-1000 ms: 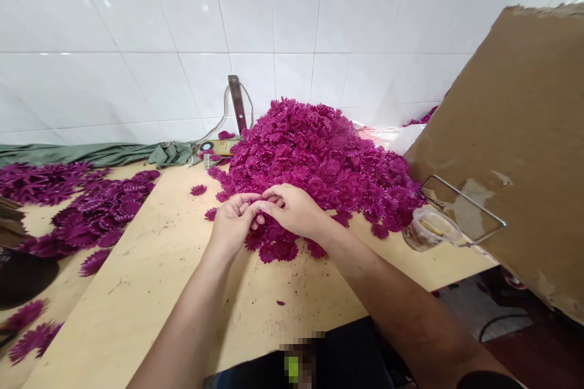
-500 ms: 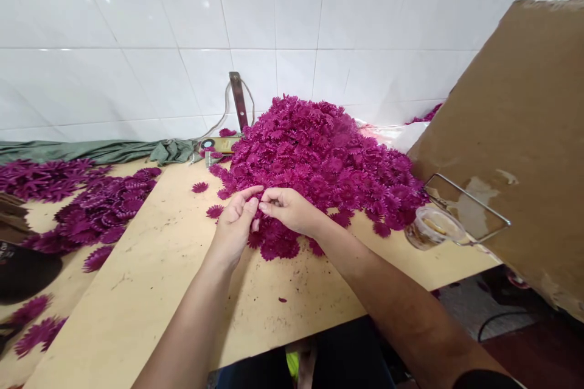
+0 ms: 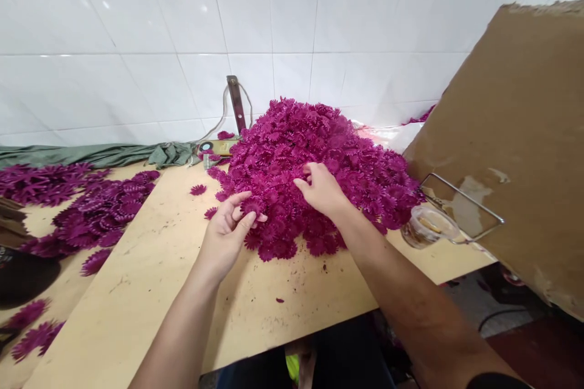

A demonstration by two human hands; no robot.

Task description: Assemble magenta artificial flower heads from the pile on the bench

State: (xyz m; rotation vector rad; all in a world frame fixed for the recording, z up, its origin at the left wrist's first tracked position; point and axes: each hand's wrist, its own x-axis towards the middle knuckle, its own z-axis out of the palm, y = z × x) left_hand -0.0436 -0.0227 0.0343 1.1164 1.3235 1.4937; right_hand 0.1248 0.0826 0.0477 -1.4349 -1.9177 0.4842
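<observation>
My left hand (image 3: 230, 223) is closed around a magenta fabric flower head (image 3: 250, 208), with the thumb in front and the fingers behind it. Just beyond and to the right rises a big heap of the same flower heads (image 3: 305, 134). Over the front of this heap hovers my right hand (image 3: 322, 188), thumb and forefinger parted and nothing visible between them. Whether its fingertips touch the flowers I cannot tell.
More magenta petal pieces (image 3: 104, 206) lie on the left. A large cardboard sheet (image 3: 511, 134) leans at the right, beside a clear plastic cup (image 3: 429, 226) and a bent wire frame (image 3: 474, 203). Green cloth (image 3: 114, 154) runs along the tiled wall.
My right hand has left my left hand and moved right and up over the heap. My left hand keeps the flower head, which shows more clearly now.
</observation>
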